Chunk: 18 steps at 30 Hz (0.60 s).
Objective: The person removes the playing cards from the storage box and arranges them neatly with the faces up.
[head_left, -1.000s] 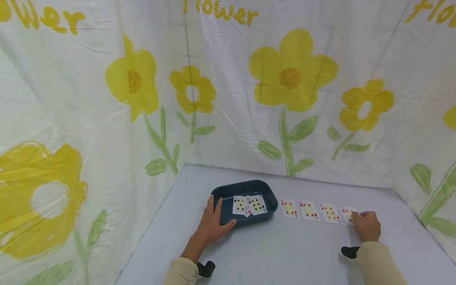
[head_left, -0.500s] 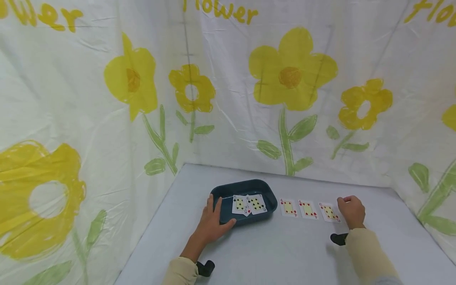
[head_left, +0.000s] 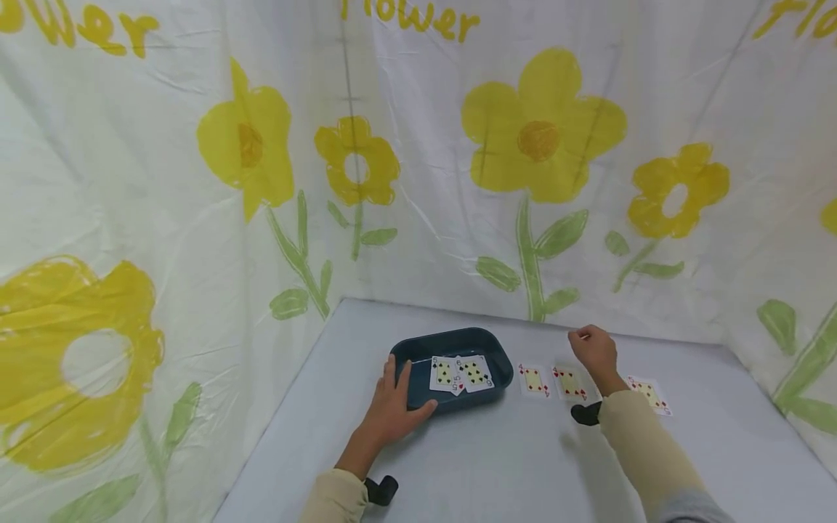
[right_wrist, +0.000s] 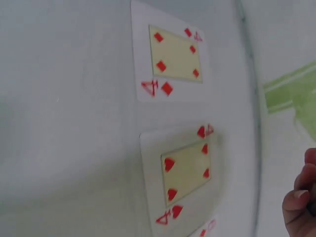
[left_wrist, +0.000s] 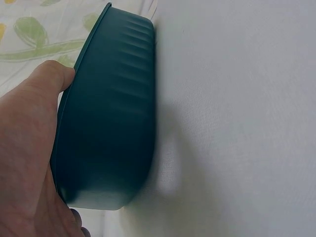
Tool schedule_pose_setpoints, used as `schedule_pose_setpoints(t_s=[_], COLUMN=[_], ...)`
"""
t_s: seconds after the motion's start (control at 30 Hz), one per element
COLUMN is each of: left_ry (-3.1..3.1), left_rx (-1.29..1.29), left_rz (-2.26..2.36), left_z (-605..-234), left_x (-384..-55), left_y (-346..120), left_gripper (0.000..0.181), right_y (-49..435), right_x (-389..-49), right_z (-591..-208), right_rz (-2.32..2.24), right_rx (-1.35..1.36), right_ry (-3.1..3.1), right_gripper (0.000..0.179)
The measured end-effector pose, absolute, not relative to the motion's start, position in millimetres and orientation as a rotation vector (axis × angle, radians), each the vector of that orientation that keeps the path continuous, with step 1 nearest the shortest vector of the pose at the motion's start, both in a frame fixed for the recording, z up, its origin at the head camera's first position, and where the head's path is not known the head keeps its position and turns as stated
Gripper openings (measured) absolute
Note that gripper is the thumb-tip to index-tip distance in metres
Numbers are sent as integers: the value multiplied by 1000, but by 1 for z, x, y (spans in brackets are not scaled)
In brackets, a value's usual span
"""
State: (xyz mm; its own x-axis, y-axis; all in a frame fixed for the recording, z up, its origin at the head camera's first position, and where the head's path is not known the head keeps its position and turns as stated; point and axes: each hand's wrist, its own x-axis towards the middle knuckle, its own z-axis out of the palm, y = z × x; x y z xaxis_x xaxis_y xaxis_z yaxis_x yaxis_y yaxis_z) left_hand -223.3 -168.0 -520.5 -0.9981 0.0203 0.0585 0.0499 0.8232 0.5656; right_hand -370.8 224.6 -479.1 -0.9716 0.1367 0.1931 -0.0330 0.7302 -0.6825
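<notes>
My left hand [head_left: 389,418] rests with spread fingers over the near-left rim of a dark teal tray [head_left: 451,338]. In the left wrist view, its thumb [left_wrist: 59,76] touches the tray's rim. Overlapping playing cards [head_left: 442,375] lie face up in the tray. My right hand [head_left: 596,356] hovers above a row of cards, fingers curled in, with no card visible in them. Beneath and left of it are the four of diamonds [head_left: 535,381] and four of hearts [head_left: 570,383]. A third card is mostly hidden by the hand and forearm; another red card [head_left: 650,396] lies farther right.
The cards and tray share a table [head_left: 484,465] with a pale cover. White sheeting [head_left: 418,240] with painted yellow flowers hangs along its back and sides. Black wrist mounts [head_left: 382,490] stick out beside both sleeves.
My right hand has left the rightmost card and moved left and away from me, uncovering that card and covering the third. The left hand and tray have stayed put.
</notes>
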Motion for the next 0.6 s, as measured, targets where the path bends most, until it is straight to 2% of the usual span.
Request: schedule_pose_setpoints(t_s=[0.3,0.6], left_ry=[-2938,-2942], left_rx=[-66,-63], left_rz=[-916,-926], left_z=[-519,-521], left_x=[-224,-225], left_y=[-168,-168], left_gripper=[99,100], right_y=[159,111], right_x=[-385,-385], right_z=[-460,-453], right_rz=[1292,1443], right_rx=[119,244], right_ry=[-2661,-2654], right_gripper=[27,25])
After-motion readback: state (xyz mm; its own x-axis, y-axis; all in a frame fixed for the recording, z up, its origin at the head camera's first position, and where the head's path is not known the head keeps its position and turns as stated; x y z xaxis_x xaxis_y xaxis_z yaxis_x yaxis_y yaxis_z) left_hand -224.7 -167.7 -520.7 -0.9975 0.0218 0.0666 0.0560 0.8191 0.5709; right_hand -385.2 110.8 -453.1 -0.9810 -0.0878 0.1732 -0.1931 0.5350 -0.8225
